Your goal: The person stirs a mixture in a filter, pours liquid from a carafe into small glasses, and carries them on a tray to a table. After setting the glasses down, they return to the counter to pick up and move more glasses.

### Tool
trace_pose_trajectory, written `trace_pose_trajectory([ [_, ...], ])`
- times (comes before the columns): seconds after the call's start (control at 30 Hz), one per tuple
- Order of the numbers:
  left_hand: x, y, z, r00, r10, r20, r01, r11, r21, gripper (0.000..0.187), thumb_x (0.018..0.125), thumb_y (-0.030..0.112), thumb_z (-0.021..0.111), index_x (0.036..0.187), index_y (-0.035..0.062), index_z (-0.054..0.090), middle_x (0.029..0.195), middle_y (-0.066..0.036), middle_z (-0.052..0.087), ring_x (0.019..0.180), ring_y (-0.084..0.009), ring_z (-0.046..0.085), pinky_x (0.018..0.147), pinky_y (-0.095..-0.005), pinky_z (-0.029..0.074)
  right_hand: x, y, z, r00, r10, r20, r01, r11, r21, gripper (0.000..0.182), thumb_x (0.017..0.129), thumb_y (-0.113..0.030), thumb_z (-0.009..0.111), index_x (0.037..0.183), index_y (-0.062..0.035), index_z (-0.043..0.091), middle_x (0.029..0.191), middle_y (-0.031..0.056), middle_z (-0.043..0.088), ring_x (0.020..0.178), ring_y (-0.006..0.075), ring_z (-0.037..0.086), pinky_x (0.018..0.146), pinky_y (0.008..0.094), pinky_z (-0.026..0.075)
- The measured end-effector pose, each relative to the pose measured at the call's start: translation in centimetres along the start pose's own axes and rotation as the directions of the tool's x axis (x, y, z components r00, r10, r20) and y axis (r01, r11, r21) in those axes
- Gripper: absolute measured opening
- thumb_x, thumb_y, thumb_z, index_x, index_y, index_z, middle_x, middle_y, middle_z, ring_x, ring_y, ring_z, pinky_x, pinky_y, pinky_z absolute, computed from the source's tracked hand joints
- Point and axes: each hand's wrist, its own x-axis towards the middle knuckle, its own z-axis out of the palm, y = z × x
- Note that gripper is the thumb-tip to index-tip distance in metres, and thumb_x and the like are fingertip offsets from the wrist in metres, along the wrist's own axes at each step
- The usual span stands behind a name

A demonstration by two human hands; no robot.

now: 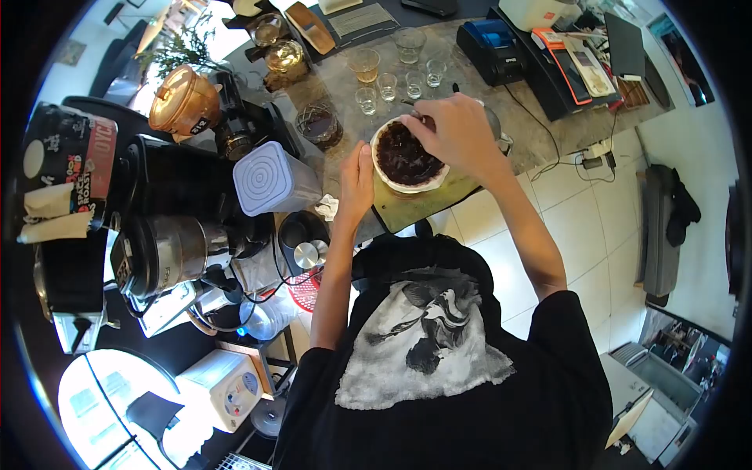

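Note:
A round white bowl [425, 188] with an uneven rim stands on a green mat [399, 207] at the counter's near edge. Dark brown, wet-looking contents [405, 157] fill it. My left hand [358, 182] presses against the bowl's left side, fingers together and thumb at the rim. Over the far right part of the bowl, my right hand [456, 133] is closed in a pinch. A thin dark tip shows beside its fingers, but what they hold is mostly hidden. Just beyond stand several small clear glasses [387, 88].
Left of the bowl are a glass of dark liquid [319, 128] and a blue-lidded container [274, 180]. A coffee grinder [168, 254] stands further left. At the back right are a black printer [492, 51] and an orange card terminal [562, 66], with cables hanging off the counter.

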Motion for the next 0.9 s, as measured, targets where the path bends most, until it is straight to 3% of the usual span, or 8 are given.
trace_pose_trajectory([
  [0.17,-0.6,0.3,0.4,0.999,-0.016,-0.033,0.018,0.999,0.045,0.034,0.105,0.022,0.040,0.090,-0.0058,0.052,0.073,-0.023,0.052,0.066,-0.0363,0.043,0.064,-0.0410,0.040,-1.4,0.7,-1.7,0.997,0.022,0.080,-0.025,0.999,0.038,0.026,0.087,-0.029,0.067,0.073,-0.0067,0.068,0.058,0.0133,0.060,0.060,0.0347,0.061,0.065,0.0438,0.048],
  [0.23,-0.6,0.6,0.8,0.995,0.032,-0.093,-0.028,0.999,0.040,0.034,0.105,0.022,0.040,0.089,-0.0053,0.051,0.071,-0.020,0.051,0.064,-0.0310,0.042,0.063,-0.0401,0.039,-2.2,0.1,-1.3,0.996,-0.048,0.079,0.039,0.994,0.104,0.026,0.086,-0.028,0.067,0.072,-0.0066,0.067,0.058,0.0131,0.060,0.059,0.0345,0.060,0.066,0.0428,0.048],
  [0.43,-1.1,1.2,1.5,0.986,-0.046,-0.159,0.040,0.998,-0.039,0.034,0.106,0.022,0.039,0.085,-0.0032,0.049,0.067,-0.010,0.044,0.065,-0.0165,0.038,0.060,-0.0351,0.036,-0.7,0.5,0.0,0.978,-0.202,0.042,0.189,0.960,0.208,0.026,0.087,-0.027,0.067,0.070,-0.0077,0.065,0.059,0.0097,0.061,0.059,0.0332,0.060,0.069,0.0405,0.048],
  [0.53,-1.3,1.4,1.8,0.982,-0.042,-0.187,0.037,0.999,-0.032,0.035,0.106,0.022,0.039,0.084,-0.0032,0.049,0.066,-0.009,0.042,0.064,-0.0161,0.037,0.060,-0.0344,0.035,0.2,1.6,-1.0,0.986,-0.134,0.101,0.124,0.987,0.100,0.026,0.088,-0.028,0.066,0.071,-0.0084,0.065,0.059,0.0084,0.062,0.060,0.0322,0.062,0.069,0.0406,0.048],
  [0.73,-1.8,1.5,2.4,0.970,-0.031,-0.242,0.028,0.999,-0.016,0.036,0.106,0.022,0.039,0.082,-0.0030,0.048,0.065,-0.007,0.040,0.064,-0.0147,0.035,0.058,-0.0344,0.034,-1.5,1.7,-1.6,0.966,-0.169,0.193,0.136,0.975,0.173,0.026,0.088,-0.029,0.066,0.073,-0.0077,0.066,0.059,0.0094,0.062,0.060,0.0326,0.062,0.069,0.0397,0.048],
  [0.77,-1.8,1.7,2.4,0.971,-0.028,-0.239,0.024,0.999,-0.023,0.036,0.106,0.022,0.039,0.082,-0.0028,0.048,0.065,-0.007,0.040,0.064,-0.0143,0.034,0.058,-0.0342,0.033,-1.5,1.5,-0.9,0.966,-0.171,0.193,0.137,0.974,0.179,0.026,0.088,-0.029,0.066,0.073,-0.0077,0.066,0.059,0.0094,0.062,0.060,0.0326,0.062,0.069,0.0397,0.048],
  [0.83,-1.9,1.5,2.4,0.970,-0.047,-0.238,0.041,0.999,-0.032,0.036,0.106,0.022,0.039,0.082,-0.0027,0.047,0.065,-0.006,0.039,0.064,-0.0135,0.034,0.058,-0.0333,0.033,-1.3,1.0,0.7,0.948,-0.318,0.003,0.307,0.918,0.250,0.030,0.085,-0.024,0.070,0.065,-0.0055,0.058,0.055,0.0077,0.057,0.053,0.0302,0.055,0.062,0.0391,0.042],
  [0.9,-1.9,1.5,2.5,0.969,-0.064,-0.239,0.055,0.998,-0.044,0.035,0.106,0.021,0.039,0.082,-0.0026,0.047,0.066,-0.006,0.039,0.064,-0.0126,0.033,0.057,-0.0325,0.033,-0.1,1.1,1.1,0.953,-0.304,-0.012,0.296,0.918,0.264,0.030,0.085,-0.025,0.070,0.066,-0.0052,0.059,0.054,0.0081,0.057,0.053,0.0307,0.055,0.062,0.0393,0.042],
])
